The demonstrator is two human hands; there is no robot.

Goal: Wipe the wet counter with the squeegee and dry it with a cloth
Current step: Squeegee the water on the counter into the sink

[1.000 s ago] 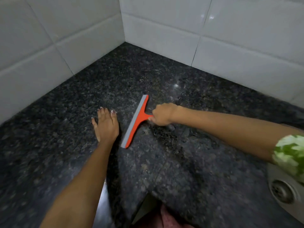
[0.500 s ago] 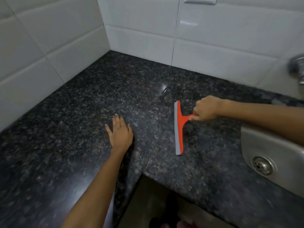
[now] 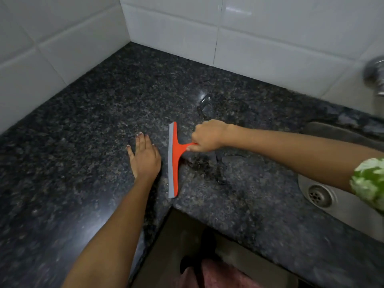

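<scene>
An orange squeegee (image 3: pixel 174 161) with a grey rubber blade lies against the dark speckled granite counter (image 3: pixel 93 113), its blade running front to back near the counter's inner corner edge. My right hand (image 3: pixel 207 135) is shut on its orange handle. My left hand (image 3: pixel 144 156) rests flat on the counter with fingers spread, just left of the blade and apart from it. Wet streaks and small puddles (image 3: pixel 204 102) glisten on the counter right of and behind the squeegee. No cloth for drying is clearly in view.
White tiled walls (image 3: pixel 176 30) meet in the far corner. A steel sink (image 3: pixel 340 206) with its drain (image 3: pixel 319 195) sits at the right, and a metal tap (image 3: pixel 376 73) shows at the right edge. The counter's front edge drops off near the squeegee's lower end.
My right hand has brought the squeegee back leftward from near the sink, so the blade now sits close beside my left hand. My left hand stayed flat on the counter.
</scene>
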